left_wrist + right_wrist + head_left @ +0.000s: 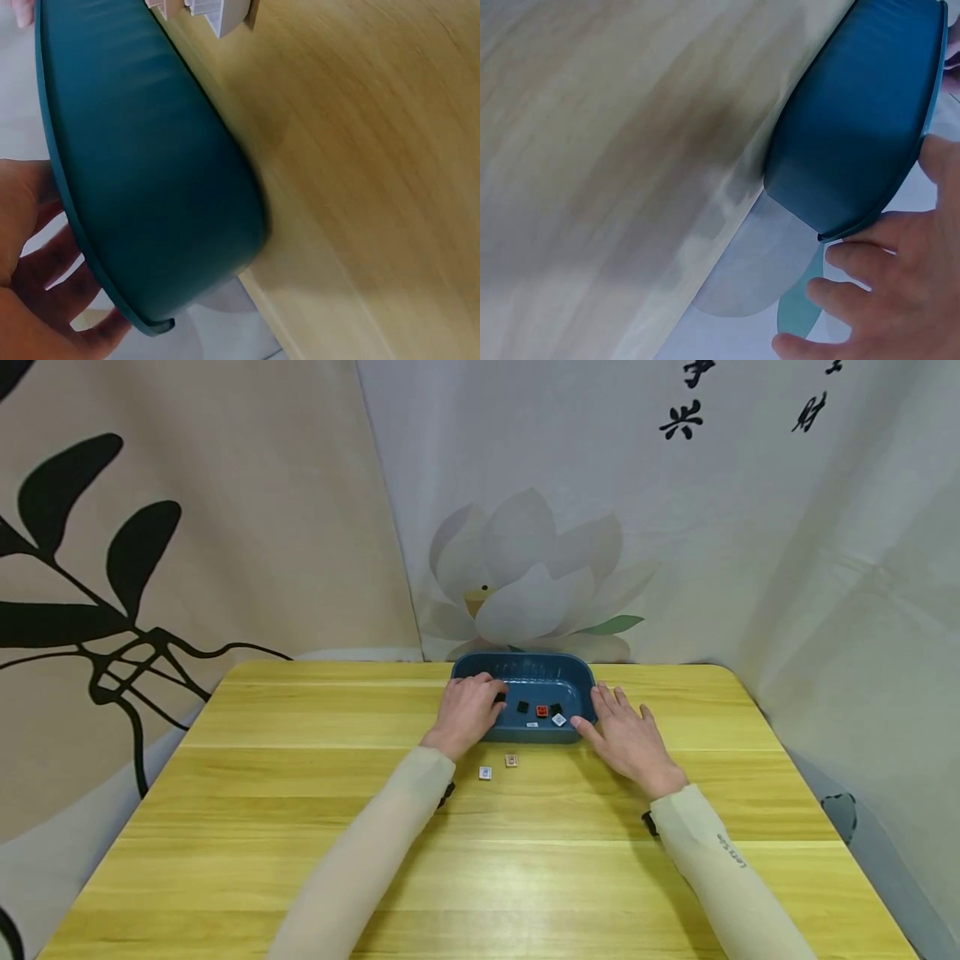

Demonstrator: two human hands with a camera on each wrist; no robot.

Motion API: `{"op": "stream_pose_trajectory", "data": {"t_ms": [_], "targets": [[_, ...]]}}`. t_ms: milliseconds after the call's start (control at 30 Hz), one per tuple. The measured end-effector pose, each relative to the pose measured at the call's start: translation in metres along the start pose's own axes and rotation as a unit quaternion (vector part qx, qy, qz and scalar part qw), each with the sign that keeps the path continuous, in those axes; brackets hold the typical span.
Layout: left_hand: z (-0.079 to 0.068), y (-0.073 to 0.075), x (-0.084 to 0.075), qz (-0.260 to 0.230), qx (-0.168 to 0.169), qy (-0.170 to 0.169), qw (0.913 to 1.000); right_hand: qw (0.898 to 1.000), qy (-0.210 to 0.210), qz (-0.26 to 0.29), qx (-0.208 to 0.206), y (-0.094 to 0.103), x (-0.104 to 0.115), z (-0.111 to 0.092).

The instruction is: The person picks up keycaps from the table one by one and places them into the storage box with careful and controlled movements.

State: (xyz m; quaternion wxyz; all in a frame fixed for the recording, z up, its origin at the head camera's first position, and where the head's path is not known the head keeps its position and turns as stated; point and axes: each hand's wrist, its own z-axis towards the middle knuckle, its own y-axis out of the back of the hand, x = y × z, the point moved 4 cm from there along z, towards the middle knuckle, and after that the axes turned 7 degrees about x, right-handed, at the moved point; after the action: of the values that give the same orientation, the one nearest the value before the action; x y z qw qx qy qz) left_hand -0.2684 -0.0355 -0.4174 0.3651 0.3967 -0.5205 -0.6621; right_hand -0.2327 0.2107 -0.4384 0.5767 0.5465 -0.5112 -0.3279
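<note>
By the wooden bench's (562, 852) far edge, a black square tile (522, 707) lay in the blue oblong tray (528, 737), just right of the left hand (467, 710), whose grip was unreadable, the right hand (630, 743) spread wide.

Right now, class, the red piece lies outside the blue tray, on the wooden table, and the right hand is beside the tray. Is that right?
Not quite: the red piece lies inside the blue tray, as the head view shows. The right hand is beside the tray.
</note>
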Motion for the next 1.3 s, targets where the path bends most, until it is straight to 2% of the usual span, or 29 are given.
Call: {"op": "stream_pose_trajectory", "data": {"t_ms": [267,500,867,1300], "targets": [[0.004,-0.005,0.001,0.015,0.015,0.017,0.9996,1.000,0.000,-0.001,0.005,-0.001,-0.001,0.001],[-0.001,0.001,0.002,-0.006,0.006,0.014,0.9999,1.000,-0.001,-0.003,0.006,-0.002,-0.002,0.001],[-0.022,0.021,0.014,-0.013,-0.048,-0.019,0.9986,1.000,0.000,-0.001,0.006,-0.002,0.000,0.000],[-0.055,0.035,0.032,-0.015,-0.066,-0.022,0.9974,1.000,0.001,-0.005,0.000,-0.001,0.001,0.000]]}}
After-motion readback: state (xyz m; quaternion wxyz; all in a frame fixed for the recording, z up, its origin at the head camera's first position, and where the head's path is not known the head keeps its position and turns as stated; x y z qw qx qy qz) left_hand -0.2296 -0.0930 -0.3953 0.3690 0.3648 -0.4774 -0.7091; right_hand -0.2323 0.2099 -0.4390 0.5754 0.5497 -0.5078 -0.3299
